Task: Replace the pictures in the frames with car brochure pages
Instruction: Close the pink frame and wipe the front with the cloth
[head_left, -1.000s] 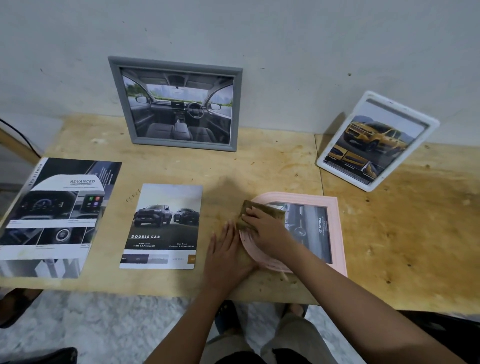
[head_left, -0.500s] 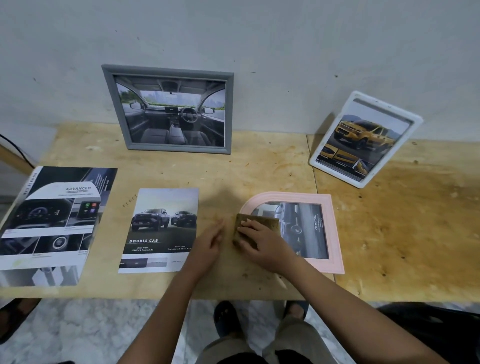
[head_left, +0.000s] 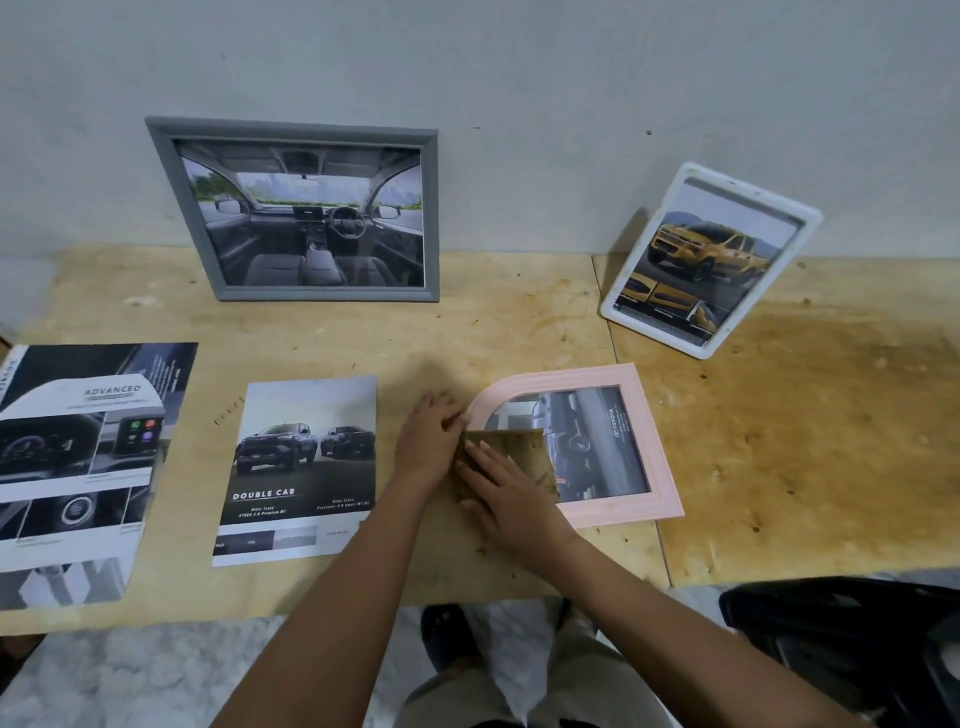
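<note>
The pink frame (head_left: 650, 452) lies flat on the plywood tabletop (head_left: 779, 441), near its front edge, a car page showing in its window. A worn brown board (head_left: 524, 449) lies over part of its arched end. The right hand (head_left: 511, 496) presses this board with straight, flat fingers; the left hand (head_left: 430, 441) rests against the arch, and we cannot tell whether its fingers pinch anything. We judge that the board should be held square and pressed evenly while the left hand steadies the frame. A loose page (head_left: 301, 467) and a brochure (head_left: 78, 467) lie to the left; a grey frame (head_left: 327, 294) and a white frame (head_left: 805, 214) lean on the pale wall (head_left: 519, 78).
</note>
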